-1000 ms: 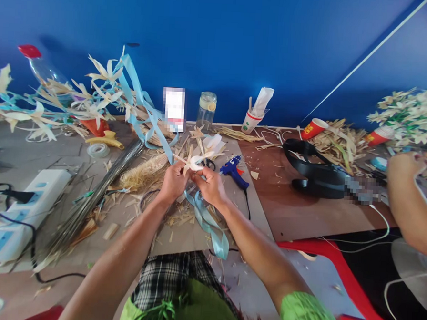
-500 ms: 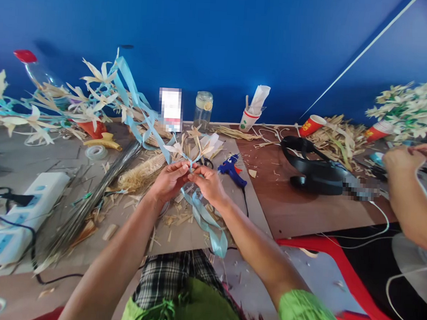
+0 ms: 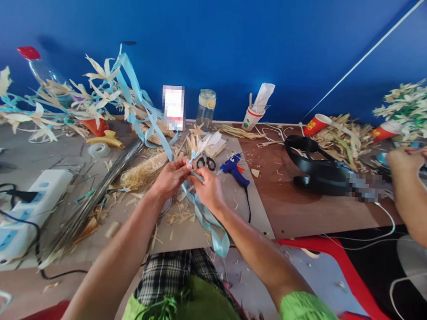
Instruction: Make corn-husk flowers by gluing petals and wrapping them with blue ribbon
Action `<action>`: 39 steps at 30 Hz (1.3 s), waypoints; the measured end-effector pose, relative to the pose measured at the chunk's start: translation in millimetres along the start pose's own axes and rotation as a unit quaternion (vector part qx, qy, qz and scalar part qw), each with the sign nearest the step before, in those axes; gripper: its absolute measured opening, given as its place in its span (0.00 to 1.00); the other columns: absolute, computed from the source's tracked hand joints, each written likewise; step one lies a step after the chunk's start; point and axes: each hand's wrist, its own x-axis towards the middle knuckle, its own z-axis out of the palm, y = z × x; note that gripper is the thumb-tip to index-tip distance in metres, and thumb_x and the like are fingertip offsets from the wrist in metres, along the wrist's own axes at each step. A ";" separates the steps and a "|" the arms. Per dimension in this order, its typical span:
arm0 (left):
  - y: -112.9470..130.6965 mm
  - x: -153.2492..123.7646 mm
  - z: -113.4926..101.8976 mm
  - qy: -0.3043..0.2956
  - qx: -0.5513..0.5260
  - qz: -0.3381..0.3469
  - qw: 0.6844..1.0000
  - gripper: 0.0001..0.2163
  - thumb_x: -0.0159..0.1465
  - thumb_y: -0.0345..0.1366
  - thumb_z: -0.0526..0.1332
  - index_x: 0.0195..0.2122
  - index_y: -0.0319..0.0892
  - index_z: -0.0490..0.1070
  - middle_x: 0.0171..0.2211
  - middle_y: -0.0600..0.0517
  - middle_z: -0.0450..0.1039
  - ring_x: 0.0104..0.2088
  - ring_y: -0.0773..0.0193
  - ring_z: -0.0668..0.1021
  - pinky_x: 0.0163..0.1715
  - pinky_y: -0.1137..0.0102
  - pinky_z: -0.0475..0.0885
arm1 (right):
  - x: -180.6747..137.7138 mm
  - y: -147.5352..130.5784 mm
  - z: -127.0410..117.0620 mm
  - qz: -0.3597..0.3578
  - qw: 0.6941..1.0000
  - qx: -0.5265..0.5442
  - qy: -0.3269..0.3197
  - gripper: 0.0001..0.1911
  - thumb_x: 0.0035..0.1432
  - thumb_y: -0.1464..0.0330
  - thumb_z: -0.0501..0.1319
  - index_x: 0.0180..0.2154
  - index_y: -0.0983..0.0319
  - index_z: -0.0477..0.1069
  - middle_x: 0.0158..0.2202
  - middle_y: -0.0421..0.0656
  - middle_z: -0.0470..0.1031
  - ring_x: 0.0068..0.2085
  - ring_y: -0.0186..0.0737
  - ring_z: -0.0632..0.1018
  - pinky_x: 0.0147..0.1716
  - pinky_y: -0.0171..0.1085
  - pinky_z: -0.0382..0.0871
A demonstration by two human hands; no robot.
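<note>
Nearest, a light blue ribbon [image 3: 215, 234] trails from the fingertips, below the right hand, down to the near edge of the surface [image 3: 164, 243]. Both hands meet in front of the body. The left hand [image 3: 170, 179] pinches a slim ribbon-wrapped stem [image 3: 193, 157] at its base; the right hand [image 3: 208, 187], just beside it, appears to pinch the ribbon. The stem lies straight ahead at the fingertips, its long axis pointing away from the body, left fingertips nearer. Just beyond and to the right are black-handled scissors [image 3: 209, 164], then a blue glue gun [image 3: 236, 170]. Pale husk flowers [image 3: 38, 121] spread at far left; another person's hand [image 3: 405, 163] works at far right. Behind, a clear jar [image 3: 206, 109] stands before a blue wall [image 3: 219, 41].
</note>
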 end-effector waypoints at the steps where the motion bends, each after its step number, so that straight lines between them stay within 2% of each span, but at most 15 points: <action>1: -0.4 0.3 0.5 0.004 -0.008 -0.002 1.000 0.10 0.48 0.34 0.71 0.25 0.35 0.72 0.25 0.52 0.71 0.22 0.74 0.69 0.25 0.76 0.64 | -2.0 -0.5 0.6 -0.009 1.000 -0.010 0.015 0.08 0.54 0.62 0.60 0.30 0.60 0.70 0.25 0.40 0.72 0.27 0.36 0.70 0.30 0.34 0.61; 6: -2.4 0.3 2.0 0.011 -0.052 -0.024 0.998 0.09 0.48 0.31 0.70 0.26 0.36 0.71 0.25 0.53 0.71 0.19 0.77 0.64 0.22 0.77 0.62 | -6.9 -2.8 1.4 -0.031 0.998 -0.015 0.049 0.07 0.56 0.63 0.57 0.33 0.60 0.70 0.30 0.43 0.75 0.31 0.38 0.73 0.34 0.35 0.63; 11: 0.9 -3.1 1.1 -0.021 -0.053 -0.035 0.998 0.07 0.49 0.31 0.69 0.27 0.36 0.72 0.26 0.53 0.71 0.20 0.77 0.64 0.24 0.76 0.64 | -2.8 -2.0 -0.7 -0.008 0.998 0.034 0.048 0.07 0.53 0.65 0.59 0.27 0.61 0.69 0.26 0.40 0.72 0.29 0.36 0.72 0.32 0.34 0.63; 15: 3.3 -5.9 -0.8 -0.082 -0.067 -0.029 0.994 0.10 0.49 0.32 0.69 0.33 0.36 0.76 0.26 0.52 0.71 0.24 0.73 0.69 0.32 0.73 0.68 | 1.6 0.1 0.1 0.048 0.980 0.193 0.015 0.07 0.50 0.64 0.62 0.27 0.61 0.69 0.23 0.38 0.72 0.28 0.35 0.72 0.32 0.34 0.64; 19: 2.0 -7.0 -3.7 -0.092 -0.044 -0.034 0.994 0.10 0.51 0.35 0.69 0.33 0.36 0.77 0.26 0.51 0.70 0.24 0.71 0.69 0.31 0.71 0.68 | 3.6 0.0 2.3 0.123 0.927 0.350 -0.053 0.10 0.46 0.62 0.64 0.26 0.61 0.67 0.21 0.36 0.69 0.23 0.31 0.67 0.25 0.33 0.59; 24: 2.0 -7.6 -1.1 -0.064 -0.022 -0.007 0.998 0.08 0.48 0.35 0.71 0.25 0.37 0.76 0.31 0.50 0.71 0.28 0.69 0.71 0.30 0.72 0.68 | 4.7 -4.6 1.0 0.163 0.895 0.409 -0.073 0.14 0.39 0.62 0.67 0.23 0.61 0.64 0.17 0.32 0.58 0.19 0.26 0.56 0.21 0.31 0.50; 28: 0.9 -8.0 5.6 -0.035 -0.035 0.012 0.999 0.08 0.46 0.34 0.71 0.23 0.38 0.73 0.31 0.52 0.70 0.30 0.69 0.72 0.32 0.72 0.68 | 6.4 -7.0 -0.3 0.178 0.894 0.405 -0.073 0.16 0.38 0.61 0.68 0.22 0.60 0.63 0.18 0.33 0.58 0.19 0.26 0.56 0.20 0.31 0.49; 31: -3.0 -7.9 9.7 -0.004 -0.015 0.052 0.999 0.08 0.46 0.33 0.71 0.22 0.39 0.71 0.29 0.54 0.69 0.30 0.70 0.71 0.33 0.73 0.66 | 7.8 -7.3 0.0 0.193 0.890 0.407 -0.070 0.17 0.37 0.60 0.69 0.23 0.60 0.62 0.18 0.33 0.58 0.19 0.27 0.57 0.20 0.31 0.50; 35: -8.7 -7.2 11.5 0.063 0.093 0.147 0.983 0.07 0.48 0.33 0.69 0.22 0.41 0.71 0.29 0.54 0.68 0.30 0.69 0.69 0.34 0.73 0.65 | 8.8 -3.3 3.2 0.188 0.899 0.392 -0.042 0.16 0.37 0.61 0.68 0.23 0.60 0.63 0.19 0.33 0.60 0.19 0.27 0.59 0.20 0.31 0.52; 39: -11.0 -5.4 10.9 0.137 0.251 0.205 0.936 0.07 0.46 0.30 0.70 0.19 0.40 0.71 0.26 0.54 0.63 0.29 0.68 0.65 0.31 0.73 0.62 | 9.7 6.8 8.6 0.179 0.921 0.347 -0.015 0.11 0.41 0.64 0.65 0.23 0.61 0.64 0.16 0.31 0.58 0.18 0.26 0.57 0.20 0.30 0.48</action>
